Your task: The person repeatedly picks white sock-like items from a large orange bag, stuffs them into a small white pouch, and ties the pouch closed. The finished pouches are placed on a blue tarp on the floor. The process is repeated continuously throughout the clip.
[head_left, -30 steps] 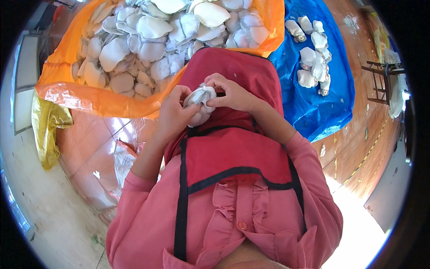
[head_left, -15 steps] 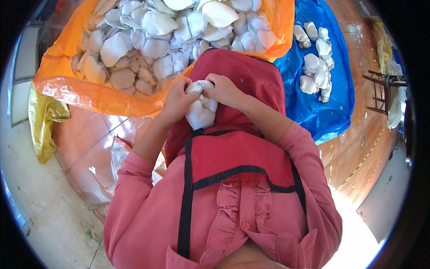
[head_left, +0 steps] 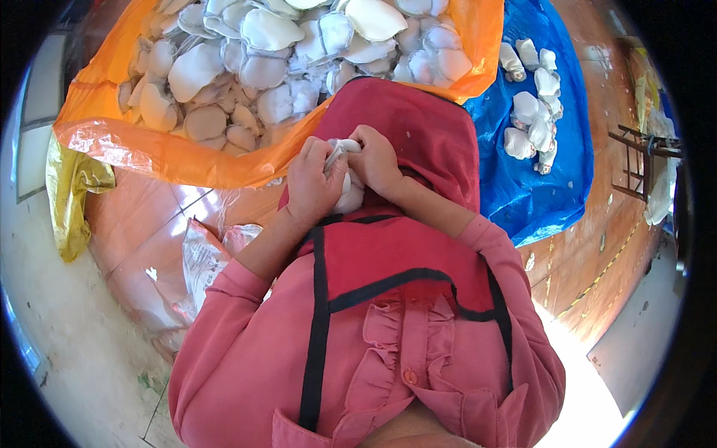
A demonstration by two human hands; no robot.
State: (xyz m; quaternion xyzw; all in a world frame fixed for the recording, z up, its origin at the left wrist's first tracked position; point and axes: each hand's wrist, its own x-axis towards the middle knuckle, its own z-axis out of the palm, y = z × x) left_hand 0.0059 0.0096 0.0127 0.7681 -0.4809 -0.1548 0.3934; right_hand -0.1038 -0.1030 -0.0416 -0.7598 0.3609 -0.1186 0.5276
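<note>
Over the red apron (head_left: 429, 131) on my lap, both hands are closed on one soft white fabric piece (head_left: 349, 198). My left hand (head_left: 312, 181) grips its left side with thumb and fingers. Opposite it, my right hand (head_left: 378, 163) pinches a folded upper edge. The piece's lower part hangs between the hands, partly covered by the left one. Ahead lies a heap of flat, rounded white padded pieces (head_left: 272, 31) on an orange plastic bag (head_left: 175, 163). To the right, several rolled white bundles (head_left: 539, 134) rest on a blue plastic bag (head_left: 515, 213).
A yellow bag (head_left: 73, 183) lies by the wall at left. White printed plastic bags (head_left: 203, 257) are on the tiled floor beside my left arm. At far right stands a dark wooden stool (head_left: 635, 160) with pale plastic hanging near it.
My left hand has turned over the white piece, covering more of it. The right hand has shifted slightly right and down, and the piece's top edge is now more bunched.
</note>
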